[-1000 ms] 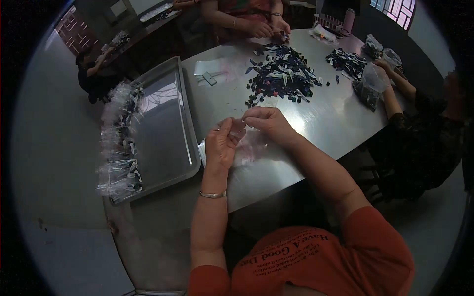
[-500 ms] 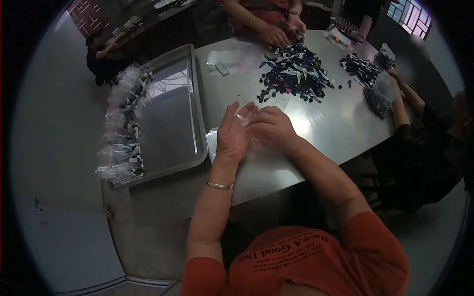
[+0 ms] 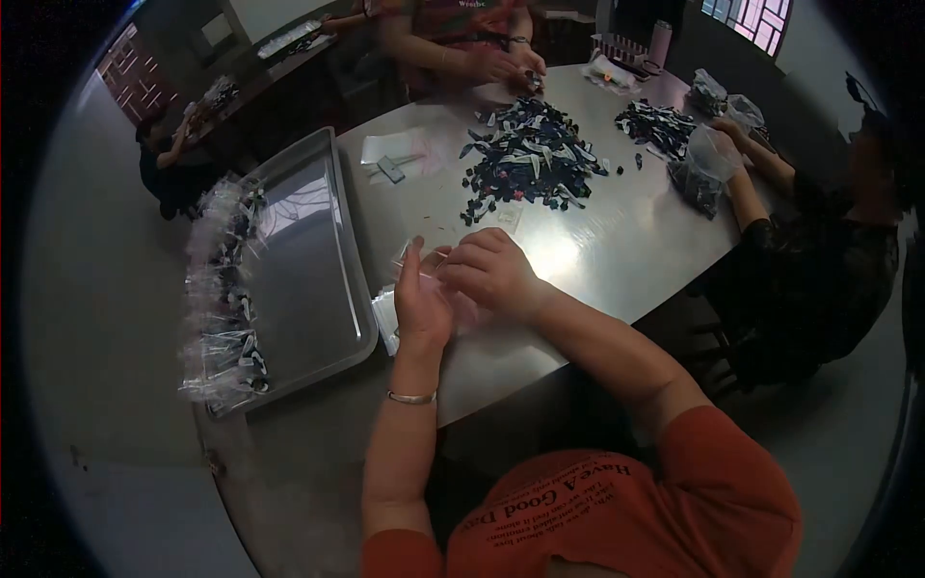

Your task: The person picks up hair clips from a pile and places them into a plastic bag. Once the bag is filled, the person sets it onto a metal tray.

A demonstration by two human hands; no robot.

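My left hand [image 3: 422,306], with a bracelet at the wrist, is upright near the table's front edge, its fingers curled against a small clear plastic bag [image 3: 399,256]. The fingers of my right hand [image 3: 493,275] are bent together and meet the left fingers at the same thin plastic. Whether anything is inside the bag is too small to tell. Just left of and under my left hand lies a stack of flat clear bags [image 3: 385,316]. Beyond my hands is a large heap of dark and white small pieces [image 3: 535,159].
A metal tray [image 3: 370,332] stands at the left, filled bags [image 3: 217,289] along its outer side. A grey flat object [image 3: 390,170] lies behind. One person [image 3: 462,63] works across the table; another, at the right, handles a plastic bag [image 3: 711,159] beside a smaller heap [image 3: 655,127].
The view has shifted, so table and tray appear further left and lower. My left fingers, spread before, have curled in, and clear plastic now shows beside the left thumb.
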